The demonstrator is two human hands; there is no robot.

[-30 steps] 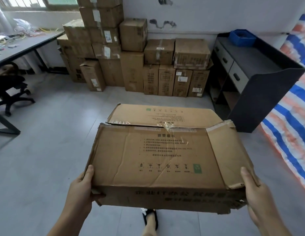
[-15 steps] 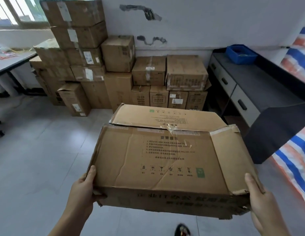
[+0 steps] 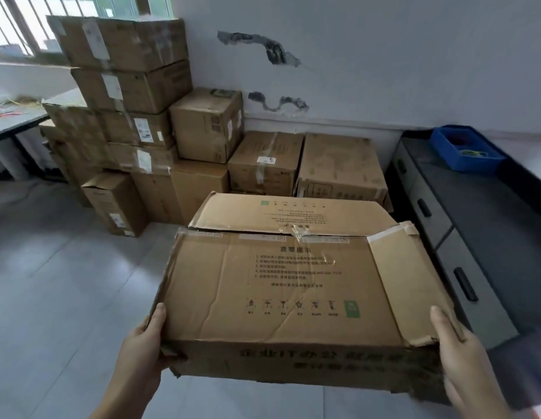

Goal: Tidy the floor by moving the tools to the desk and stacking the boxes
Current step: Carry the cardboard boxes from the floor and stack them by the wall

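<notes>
Cardboard box (image 3: 281, 285) held between left hand (image 3: 142, 349); right hand (image 3: 465, 355).

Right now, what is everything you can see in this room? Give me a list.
carried box: one, brown cardboard, worn and creased, flaps loosely taped, held up in front of the person.
stacked boxes: more than a dozen, brown cardboard, piled against the back wall, tallest on the left.
cabinet: one, dark grey with drawers, right side.
bin: one, blue, on the cabinet's far end.
table: one, grey top, far left under the window, with coloured wires on it.
floor: grey tiles.
wall: white, with dark patched marks.
left hand: grips the carried box's near left corner.
right hand: grips its near right corner.
</notes>
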